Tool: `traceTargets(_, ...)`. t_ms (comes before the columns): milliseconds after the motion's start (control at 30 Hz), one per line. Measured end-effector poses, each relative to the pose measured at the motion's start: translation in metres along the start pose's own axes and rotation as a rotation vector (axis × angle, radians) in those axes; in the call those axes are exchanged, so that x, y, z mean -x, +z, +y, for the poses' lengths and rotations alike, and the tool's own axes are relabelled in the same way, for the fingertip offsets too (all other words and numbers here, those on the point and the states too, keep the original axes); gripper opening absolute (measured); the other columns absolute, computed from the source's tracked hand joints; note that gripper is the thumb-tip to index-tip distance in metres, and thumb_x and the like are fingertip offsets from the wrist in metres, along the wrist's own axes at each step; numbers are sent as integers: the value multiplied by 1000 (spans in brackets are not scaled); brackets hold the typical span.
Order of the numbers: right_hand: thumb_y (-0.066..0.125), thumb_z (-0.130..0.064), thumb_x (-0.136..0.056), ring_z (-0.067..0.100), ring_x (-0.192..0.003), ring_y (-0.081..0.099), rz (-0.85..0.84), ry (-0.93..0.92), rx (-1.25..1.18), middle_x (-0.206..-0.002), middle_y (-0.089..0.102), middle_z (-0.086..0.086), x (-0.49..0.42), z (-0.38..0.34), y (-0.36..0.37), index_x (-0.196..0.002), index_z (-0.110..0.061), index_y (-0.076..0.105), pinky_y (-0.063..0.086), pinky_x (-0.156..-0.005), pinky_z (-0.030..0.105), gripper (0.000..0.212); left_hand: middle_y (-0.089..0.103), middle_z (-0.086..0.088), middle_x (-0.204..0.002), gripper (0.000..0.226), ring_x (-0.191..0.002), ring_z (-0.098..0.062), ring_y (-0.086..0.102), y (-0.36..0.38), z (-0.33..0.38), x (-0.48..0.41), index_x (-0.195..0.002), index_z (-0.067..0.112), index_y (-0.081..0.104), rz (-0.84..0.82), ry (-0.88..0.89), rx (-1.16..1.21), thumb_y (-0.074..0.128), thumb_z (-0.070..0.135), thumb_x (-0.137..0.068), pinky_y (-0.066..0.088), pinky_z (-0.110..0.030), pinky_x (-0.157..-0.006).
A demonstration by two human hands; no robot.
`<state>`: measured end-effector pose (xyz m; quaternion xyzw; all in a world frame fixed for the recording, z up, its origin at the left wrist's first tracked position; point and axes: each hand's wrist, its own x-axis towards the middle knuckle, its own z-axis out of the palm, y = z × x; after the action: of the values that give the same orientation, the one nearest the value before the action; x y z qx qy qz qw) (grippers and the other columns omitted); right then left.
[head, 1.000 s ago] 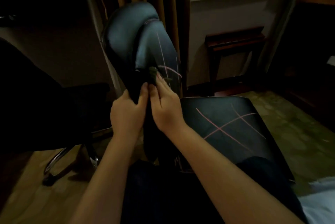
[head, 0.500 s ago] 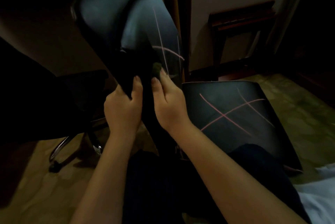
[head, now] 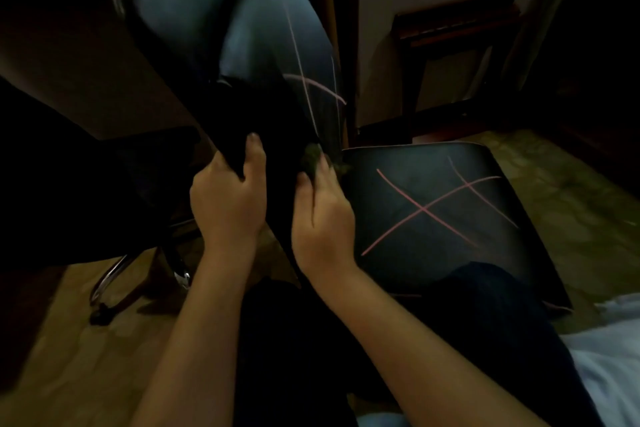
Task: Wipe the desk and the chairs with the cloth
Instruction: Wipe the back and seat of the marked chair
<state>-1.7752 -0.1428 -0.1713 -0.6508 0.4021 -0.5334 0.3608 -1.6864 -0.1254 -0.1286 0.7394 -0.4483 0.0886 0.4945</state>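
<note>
The fingers [head: 323, 167] of the right hand [head: 322, 215] were bunched tight on the cloth [head: 311, 158], a dark green wad poking out past the tips and pressed against the lower edge of the chair back [head: 242, 46]. Pinched small like that, it looked suited to the narrow strip where back meets seat. At nine o'clock from it, the left hand [head: 227, 205] had its fingers curled round the back's outer edge, thumb up at twelve, apparently bracing the chair so it wouldn't swivel away under the rubbing. Outward now: the back rose toward twelve, blurred, pink stitching crossing its face. The seat [head: 433, 215] lay at three o'clock from the right hand, with its own pink cross. A second chair [head: 138, 184] stood dark at nine o'clock, chrome legs on the floor [head: 69, 357]. No desk was clearly in view.
</note>
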Motion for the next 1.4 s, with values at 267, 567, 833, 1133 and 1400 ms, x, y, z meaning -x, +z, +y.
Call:
traceTargets(267, 38, -23, -105, 8, -78, 58, -44, 222, -135, -81, 60, -10, -33, 55, -12, -104, -8, 65, 40, -71, 18, 31, 47, 11, -57, 35, -52, 4, 51, -2, 0, -1, -66, 29, 43, -74, -47, 25, 48, 38, -100, 35, -10, -49)
traceTargets(567, 34, -30, -103, 17, -142, 34, -65, -24, -89, -148, 45, 12, 3, 36, -10, -144, -4, 41, 26, -117, 26, 50, 66, -18, -86, 66, -84, -38, 63, 36, -51, 56, -102, 4, 61, -355, -182, -116, 36, 64, -93, 46, -38, -67)
traceTargets(833, 30, -40, -100, 24, -113, 61, -58, 150, -103, -118, 67, 13, -17, 89, -5, -126, -3, 59, 48, -97, 44, 53, 56, -16, -68, 56, -71, -36, 59, 52, -76, 83, -74, 6, 52, -437, -214, -254, 34, 54, -96, 30, -34, -57)
traceTargets(1133, 35, -25, -102, 20, -141, 33, -16, -78, -2, -148, 42, 17, 19, 90, -6, -144, 3, 39, 26, -117, 27, 51, 48, -5, -62, 48, -67, -32, 54, 52, -72, 86, -74, 8, 50, -405, -225, -246, 38, 47, -99, 27, -34, -59)
traceTargets(1400, 34, -25, -106, 16, -111, 59, -10, 469, -407, -114, 65, 5, -6, 117, -4, -129, -2, 58, 46, -98, 26, 40, 57, -17, -67, 68, -67, -37, 58, 53, -74, 87, -71, 6, 52, -401, -179, -193, 25, 65, -90, 33, -36, -57)
